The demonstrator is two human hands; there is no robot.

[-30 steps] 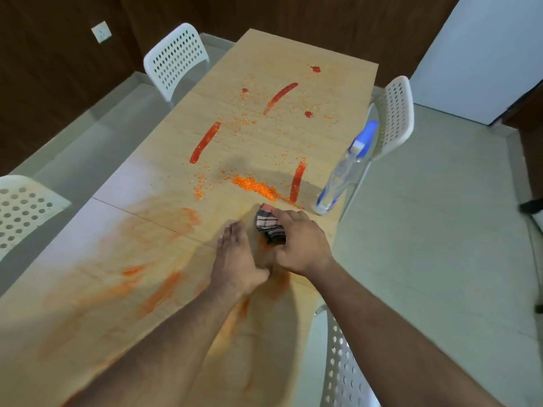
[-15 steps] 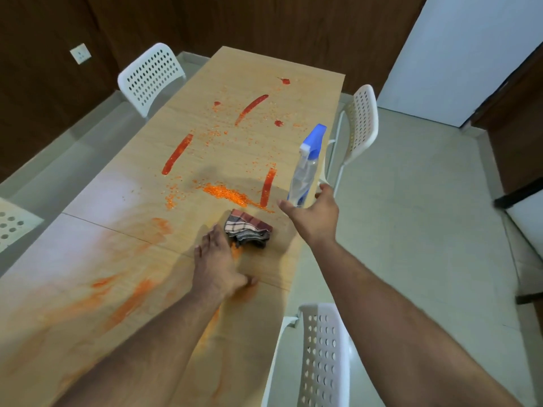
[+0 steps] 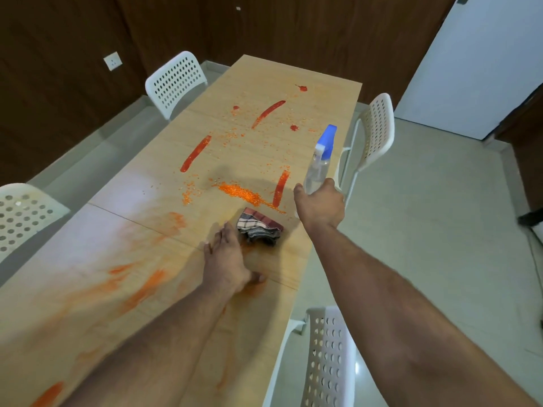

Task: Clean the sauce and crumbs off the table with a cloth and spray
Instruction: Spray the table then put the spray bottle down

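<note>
Tabletop (image 3: 308,92) w/ 4 white chairs (image 3: 176,80) round it: 1 cloth (image 3: 258,226) near right edge, left hand (image 3: 226,262) flat beside it, right hand (image 3: 320,204) gripping 1 spray bottle (image 3: 318,165).

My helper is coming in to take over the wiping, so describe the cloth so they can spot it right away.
Start at the long wooden table and go to its right edge, just before the pile of orange crumbs. The cloth lies there, folded, beside the left hand. It is the only checked fabric there, with red, white and dark stripes.

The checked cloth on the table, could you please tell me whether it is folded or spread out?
Folded: the checked cloth lies as a thick bundle with stacked layers showing along its near edge.
</note>
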